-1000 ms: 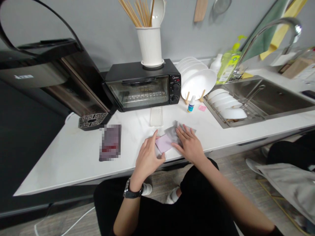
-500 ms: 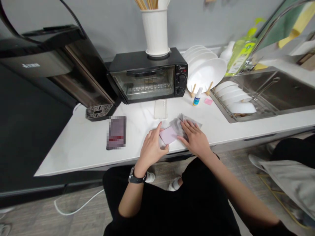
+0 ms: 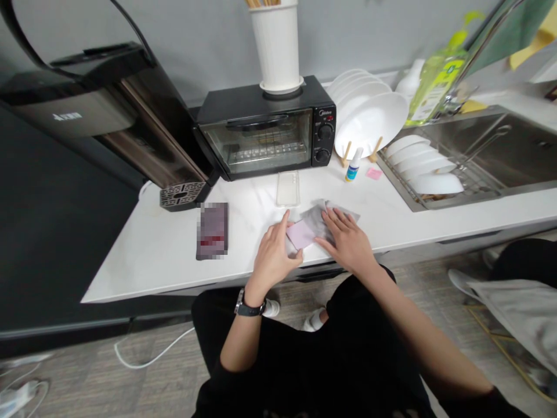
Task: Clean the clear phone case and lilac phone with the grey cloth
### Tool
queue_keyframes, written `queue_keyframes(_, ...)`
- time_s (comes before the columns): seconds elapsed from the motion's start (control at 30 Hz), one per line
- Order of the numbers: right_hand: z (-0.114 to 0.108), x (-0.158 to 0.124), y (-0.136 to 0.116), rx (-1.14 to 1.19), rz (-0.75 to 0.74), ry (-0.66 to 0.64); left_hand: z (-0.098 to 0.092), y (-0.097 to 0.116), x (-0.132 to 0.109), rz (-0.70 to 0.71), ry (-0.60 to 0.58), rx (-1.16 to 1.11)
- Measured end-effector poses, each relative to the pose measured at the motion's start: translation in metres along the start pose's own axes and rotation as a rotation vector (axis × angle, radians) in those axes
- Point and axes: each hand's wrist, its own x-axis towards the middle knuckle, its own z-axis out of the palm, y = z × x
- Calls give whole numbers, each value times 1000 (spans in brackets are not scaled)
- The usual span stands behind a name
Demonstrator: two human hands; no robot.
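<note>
A small pink square [image 3: 300, 234], perhaps a sticky-note pad, lies on the white counter. My left hand [image 3: 273, 253] curves around it from the left, finger and thumb at its edges. To its right is a thin grey cloth [image 3: 316, 215], crumpled along its top. My right hand [image 3: 345, 240] rests flat over this cloth, fingers stretched out and the thumb reaching the pink square's right edge. Above my hands sits a clear phone case [image 3: 288, 188]. A dark purple, pixel-blurred flat object [image 3: 212, 231] lies to the left. A small spray bottle [image 3: 354, 165] stands farther back.
Behind the counter's [image 3: 143, 255] middle stand a black toaster oven [image 3: 265, 139], a white cup [image 3: 277, 49] and a coffee-style machine [image 3: 143, 128]. On the right are racked plates [image 3: 374, 125], a pink slip [image 3: 373, 173], bowls [image 3: 437, 184], a sink [image 3: 522, 148] and a green pump bottle [image 3: 439, 81].
The whole view has shifted slightly. My right hand stays on the grey cloth, which looks flatter and spread a little more. My left hand keeps its place at the pink square.
</note>
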Motion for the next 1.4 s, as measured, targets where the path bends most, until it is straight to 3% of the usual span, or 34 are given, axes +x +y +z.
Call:
queue_keyframes(0.1,12,5,-29,77,-129,-61,0,-4,-1,-6,-8,-16)
queue_keyframes(0.2,12,-6,-51,194,-280,-151,0,-6,-2,-21,-25,-38)
queue_keyframes(0.27,5,-17,-43,208,-275,-161,-1,-5,-2,-29,-19,-40)
queue_keyframes(0.33,-4,-23,-20,153,-192,-121,-1,-3,-2,-27,-11,-29)
queue_keyframes(0.4,-8,-19,4,56,-68,-49,-1,-2,-1,-22,-6,-16)
queue_keyframes(0.47,-5,-8,12,-23,30,11,-1,-1,-1,-26,-8,-8)
queue_keyframes(0.53,2,2,-1,-31,34,17,-1,-3,-1,-35,-12,-11)
queue_keyframes(0.6,10,6,-26,46,-67,-43,-1,-6,-2,-39,-24,-20)
queue_keyframes(0.67,14,2,-49,155,-185,-101,-1,-10,-3,-41,-35,-21)
queue_keyframes(0.73,12,-9,-55,227,-240,-137,0,-11,-2,-52,-26,-18)
queue_keyframes(0.87,-4,-21,-19,129,-101,-68,0,-8,1,-28,-3,-30)
queue_keyframes(0.97,-4,-7,5,-30,31,31,0,-5,3,-12,6,-30)
queue_keyframes(1.1,12,10,-24,19,-95,-20,0,-8,0,-41,-7,-36)
queue_keyframes(1.23,12,-7,-52,189,-258,-123,0,-10,-3,-63,-42,-28)
queue_keyframes(1.4,-5,-18,-3,50,-93,-42,1,-5,0,-9,3,-13)
